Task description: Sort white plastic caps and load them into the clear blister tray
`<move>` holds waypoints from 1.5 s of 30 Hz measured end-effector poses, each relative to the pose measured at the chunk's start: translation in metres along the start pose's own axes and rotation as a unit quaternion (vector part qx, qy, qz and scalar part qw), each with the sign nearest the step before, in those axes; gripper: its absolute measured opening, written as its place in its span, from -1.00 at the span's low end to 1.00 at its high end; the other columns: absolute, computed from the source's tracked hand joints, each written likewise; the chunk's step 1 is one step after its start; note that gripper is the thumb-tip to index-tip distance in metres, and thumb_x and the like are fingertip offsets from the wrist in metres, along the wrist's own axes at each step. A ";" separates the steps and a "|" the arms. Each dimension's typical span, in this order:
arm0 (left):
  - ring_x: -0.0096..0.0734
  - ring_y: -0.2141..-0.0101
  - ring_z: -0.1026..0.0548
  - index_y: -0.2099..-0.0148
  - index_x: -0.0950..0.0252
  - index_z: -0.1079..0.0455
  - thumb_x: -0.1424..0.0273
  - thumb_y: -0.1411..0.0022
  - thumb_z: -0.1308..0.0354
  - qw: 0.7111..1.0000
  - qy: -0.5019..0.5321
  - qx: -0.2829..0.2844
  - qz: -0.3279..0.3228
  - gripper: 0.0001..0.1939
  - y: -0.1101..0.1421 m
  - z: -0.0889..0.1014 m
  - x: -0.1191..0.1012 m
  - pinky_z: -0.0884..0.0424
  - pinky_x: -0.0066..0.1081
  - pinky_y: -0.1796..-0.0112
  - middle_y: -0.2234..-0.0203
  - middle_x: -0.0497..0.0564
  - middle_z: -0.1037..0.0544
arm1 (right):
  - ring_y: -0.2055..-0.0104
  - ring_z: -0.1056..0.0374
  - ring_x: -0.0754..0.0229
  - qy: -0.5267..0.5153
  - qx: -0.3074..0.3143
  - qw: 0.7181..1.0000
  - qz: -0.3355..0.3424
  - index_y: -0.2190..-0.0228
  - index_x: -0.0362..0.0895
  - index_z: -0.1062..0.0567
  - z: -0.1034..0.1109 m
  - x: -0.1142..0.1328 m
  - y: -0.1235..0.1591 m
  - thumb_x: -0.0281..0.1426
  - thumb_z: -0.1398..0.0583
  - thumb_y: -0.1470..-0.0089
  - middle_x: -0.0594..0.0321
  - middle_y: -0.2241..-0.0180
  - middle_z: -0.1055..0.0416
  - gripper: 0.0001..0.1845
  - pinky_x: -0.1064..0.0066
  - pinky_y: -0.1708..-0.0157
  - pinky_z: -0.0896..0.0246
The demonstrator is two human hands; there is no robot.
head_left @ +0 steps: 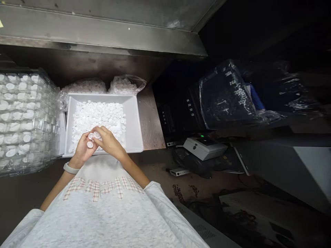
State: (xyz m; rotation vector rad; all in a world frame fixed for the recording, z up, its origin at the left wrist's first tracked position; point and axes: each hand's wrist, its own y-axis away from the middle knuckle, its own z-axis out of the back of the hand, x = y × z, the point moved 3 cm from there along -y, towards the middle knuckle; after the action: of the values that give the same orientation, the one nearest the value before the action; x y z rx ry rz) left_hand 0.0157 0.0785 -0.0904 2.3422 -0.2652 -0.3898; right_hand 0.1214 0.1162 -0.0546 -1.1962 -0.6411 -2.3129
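Observation:
Both hands meet over the near edge of a pale plastic tray (136, 124). A layer of small white round discs (97, 115) covers much of its bottom. My left hand (81, 151) is curled with several of the same white discs (90, 144) resting in its palm and fingers. My right hand (111, 141) is closed at the fingertips on a white disc (96, 135), close against the left fingers. The exact kind of these discs is too small to make out.
Clear plastic trays (49, 127) filled with white parts are stacked at the left. Behind the tray lie clear bags (125, 84) of similar discs. A metal ledge (103, 32) overhangs the back. To the right are a grey box (204, 148) with a green light and plastic-wrapped dark goods (227, 96).

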 end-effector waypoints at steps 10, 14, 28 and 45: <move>-0.50 0.20 -0.56 -0.03 0.37 -0.44 0.44 -0.46 0.08 0.999 -0.027 0.046 0.008 -0.71 0.012 -0.006 0.008 -0.41 -0.41 -0.10 0.26 0.00 -0.60 | 0.12 -0.30 0.36 0.081 -0.011 0.996 0.025 -0.06 -0.13 -0.43 0.021 0.007 0.014 -0.42 -0.12 -0.28 0.17 0.04 -0.27 -0.67 0.46 0.06 -0.32; -0.48 0.13 -0.56 -0.27 0.36 -0.32 0.51 -0.41 0.05 0.997 -0.044 0.061 0.017 -0.57 0.016 -0.008 0.008 -0.41 -0.41 -0.11 0.12 0.05 -0.60 | 0.12 -0.31 0.36 0.088 -0.002 0.994 0.070 -0.04 -0.13 -0.44 0.027 0.008 0.020 -0.47 -0.15 -0.24 0.16 0.05 -0.27 -0.67 0.46 0.07 -0.37; -0.31 -0.01 -0.54 -0.44 0.36 -0.09 0.47 -0.43 0.06 0.996 -0.081 0.032 0.022 -0.43 0.031 -0.014 0.003 -0.37 -0.24 -0.19 0.01 0.09 -0.57 | 0.07 -0.33 0.35 0.012 -0.055 0.994 0.099 0.04 -0.17 -0.47 0.038 -0.001 0.027 -0.51 -0.16 -0.22 0.19 0.08 -0.36 -0.74 0.52 0.13 -0.37; -0.44 0.13 -0.58 -0.45 0.36 -0.07 0.52 -0.39 0.09 0.997 -0.068 0.032 0.003 -0.40 0.039 -0.015 0.000 -0.34 -0.26 -0.21 0.11 0.05 -0.60 | 0.07 -0.36 0.36 -0.017 -0.145 0.981 0.124 0.17 -0.20 -0.48 0.026 0.007 0.034 -0.41 -0.17 -0.26 0.21 0.16 -0.42 -0.86 0.49 0.04 -0.33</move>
State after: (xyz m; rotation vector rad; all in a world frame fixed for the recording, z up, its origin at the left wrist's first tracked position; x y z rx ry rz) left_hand 0.0186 0.0608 -0.0527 2.3798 -0.3526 -0.5456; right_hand 0.1540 0.1037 -0.0289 -1.3597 -0.1529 -2.2272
